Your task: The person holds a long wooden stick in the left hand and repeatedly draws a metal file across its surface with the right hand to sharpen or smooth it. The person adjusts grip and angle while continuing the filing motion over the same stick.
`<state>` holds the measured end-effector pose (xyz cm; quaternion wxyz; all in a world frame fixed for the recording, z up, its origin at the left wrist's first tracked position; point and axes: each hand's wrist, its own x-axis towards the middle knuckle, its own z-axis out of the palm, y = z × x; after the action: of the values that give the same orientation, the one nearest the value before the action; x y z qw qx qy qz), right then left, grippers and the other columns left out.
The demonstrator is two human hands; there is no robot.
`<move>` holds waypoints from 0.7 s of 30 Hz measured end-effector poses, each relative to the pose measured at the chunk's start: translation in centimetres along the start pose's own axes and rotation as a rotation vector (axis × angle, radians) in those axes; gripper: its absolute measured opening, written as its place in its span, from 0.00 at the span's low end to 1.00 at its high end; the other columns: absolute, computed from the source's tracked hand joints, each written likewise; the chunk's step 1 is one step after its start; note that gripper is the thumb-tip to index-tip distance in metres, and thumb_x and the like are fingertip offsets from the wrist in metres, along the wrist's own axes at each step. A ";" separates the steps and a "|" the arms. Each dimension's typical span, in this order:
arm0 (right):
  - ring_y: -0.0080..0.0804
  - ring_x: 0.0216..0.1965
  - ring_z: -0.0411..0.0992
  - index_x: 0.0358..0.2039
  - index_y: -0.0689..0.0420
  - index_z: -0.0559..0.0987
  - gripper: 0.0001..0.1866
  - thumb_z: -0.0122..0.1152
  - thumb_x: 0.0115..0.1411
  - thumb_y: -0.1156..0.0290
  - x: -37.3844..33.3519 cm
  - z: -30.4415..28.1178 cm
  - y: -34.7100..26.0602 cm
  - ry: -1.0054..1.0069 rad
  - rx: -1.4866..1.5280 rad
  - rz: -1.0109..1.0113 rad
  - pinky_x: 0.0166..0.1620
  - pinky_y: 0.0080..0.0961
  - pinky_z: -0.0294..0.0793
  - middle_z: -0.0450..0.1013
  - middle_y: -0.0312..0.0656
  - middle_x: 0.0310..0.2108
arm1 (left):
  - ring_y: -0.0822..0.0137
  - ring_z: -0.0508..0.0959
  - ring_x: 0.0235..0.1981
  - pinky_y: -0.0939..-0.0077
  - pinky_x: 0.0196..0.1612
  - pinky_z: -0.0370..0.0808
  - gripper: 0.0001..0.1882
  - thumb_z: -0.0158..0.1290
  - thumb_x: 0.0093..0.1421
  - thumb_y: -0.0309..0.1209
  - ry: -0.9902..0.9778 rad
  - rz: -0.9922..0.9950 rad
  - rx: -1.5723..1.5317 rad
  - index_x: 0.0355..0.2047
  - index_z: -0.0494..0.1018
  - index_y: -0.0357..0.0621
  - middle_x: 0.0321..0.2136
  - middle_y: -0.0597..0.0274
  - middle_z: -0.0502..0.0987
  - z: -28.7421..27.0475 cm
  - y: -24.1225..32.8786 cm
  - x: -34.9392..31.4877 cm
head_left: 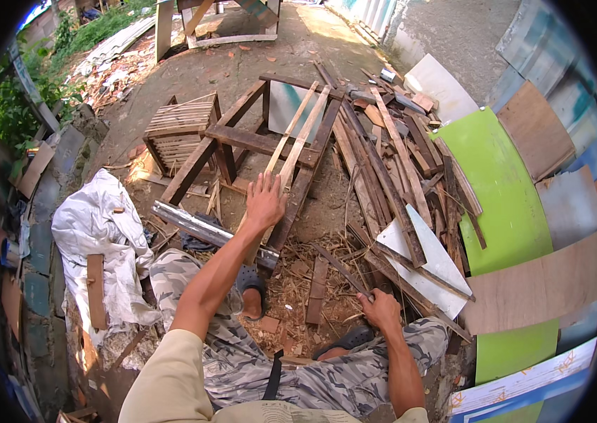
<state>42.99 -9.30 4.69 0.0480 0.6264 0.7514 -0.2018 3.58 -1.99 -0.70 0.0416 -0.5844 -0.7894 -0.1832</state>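
My left hand (266,202) lies over the near ends of two pale wooden strips (297,144), its fingers stretched out along them. The strips slope away across a dark wooden frame (263,139), their far ends resting on its top. Low on the right, my right hand (381,310) is closed around the handle end of a long, dark, narrow blade that looks like a machete (341,268). The blade points up and left above the littered ground. Beneath my left forearm is a grey-white channelled beam (206,227).
A slatted wooden crate (183,132) stands left of the frame. Piled boards (390,166) lie to the right, beside a green panel (499,190). White cloth (104,247) is heaped at left. Wood scraps (317,290) and shavings cover the ground between my feet.
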 end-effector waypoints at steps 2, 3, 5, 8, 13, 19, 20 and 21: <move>0.57 0.36 0.77 0.38 0.59 0.81 0.30 0.57 0.57 0.41 0.1 -0.3 -0.1 -0.041 -0.007 0.022 0.41 0.48 0.74 0.78 0.58 0.29 | 0.45 0.60 0.64 0.44 0.62 0.57 0.32 0.44 0.64 0.40 0.009 -0.115 -0.079 0.67 0.54 0.46 0.64 0.44 0.58 -0.9 0.0 0.4; 0.57 0.36 0.77 0.38 0.59 0.81 0.30 0.57 0.57 0.41 0.1 -0.2 0.0 -0.030 -0.007 0.019 0.41 0.48 0.74 0.78 0.58 0.29 | 0.44 0.64 0.61 0.44 0.60 0.62 0.31 0.43 0.65 0.40 -0.020 -0.184 -0.131 0.67 0.55 0.47 0.62 0.43 0.62 -1.7 -0.2 0.8; 0.57 0.36 0.77 0.38 0.59 0.81 0.30 0.57 0.57 0.41 0.1 -0.1 0.3 -0.008 -0.008 0.015 0.41 0.48 0.74 0.78 0.58 0.29 | 0.42 0.71 0.53 0.45 0.53 0.68 0.30 0.42 0.65 0.40 -0.110 -0.272 -0.231 0.66 0.57 0.48 0.56 0.40 0.69 -2.7 -0.5 1.3; 0.56 0.34 0.77 0.34 0.60 0.82 0.30 0.57 0.58 0.41 0.0 0.1 0.5 0.037 -0.014 -0.004 0.38 0.47 0.74 0.77 0.56 0.25 | 0.41 0.77 0.44 0.48 0.48 0.72 0.27 0.42 0.65 0.39 -0.197 -0.285 -0.336 0.64 0.62 0.50 0.46 0.39 0.76 -3.0 -1.6 1.6; 0.57 0.34 0.77 0.34 0.60 0.81 0.29 0.57 0.57 0.42 0.2 0.4 0.2 0.040 -0.005 -0.015 0.39 0.47 0.74 0.77 0.57 0.26 | 0.40 0.77 0.42 0.51 0.47 0.72 0.24 0.42 0.65 0.37 -0.046 -0.172 -0.443 0.60 0.67 0.50 0.42 0.39 0.77 -0.9 -4.9 1.7; 0.57 0.35 0.77 0.36 0.59 0.82 0.29 0.57 0.57 0.41 0.2 0.4 0.5 0.014 -0.023 0.005 0.40 0.48 0.74 0.78 0.57 0.28 | 0.39 0.77 0.42 0.51 0.48 0.72 0.24 0.42 0.64 0.36 -0.079 -0.155 -0.407 0.61 0.66 0.51 0.41 0.36 0.77 -0.6 -3.5 1.3; 0.57 0.36 0.77 0.38 0.57 0.82 0.29 0.57 0.57 0.41 0.3 0.4 0.5 0.000 -0.024 0.012 0.41 0.48 0.75 0.78 0.58 0.29 | 0.39 0.76 0.42 0.51 0.48 0.72 0.24 0.42 0.64 0.36 -0.112 -0.170 -0.425 0.61 0.66 0.51 0.41 0.36 0.77 -0.7 -3.1 1.3; 0.57 0.36 0.77 0.38 0.58 0.82 0.29 0.57 0.57 0.41 0.3 0.3 0.4 -0.006 -0.018 0.014 0.41 0.48 0.75 0.78 0.57 0.29 | 0.39 0.76 0.43 0.51 0.48 0.72 0.24 0.42 0.64 0.35 -0.143 -0.187 -0.441 0.61 0.67 0.51 0.41 0.36 0.77 -1.0 -3.0 1.3</move>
<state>43.28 -9.10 4.18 0.0576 0.6305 0.7487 -0.1966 0.25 -1.86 -0.15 -0.1603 -0.5153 -0.7818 -0.3124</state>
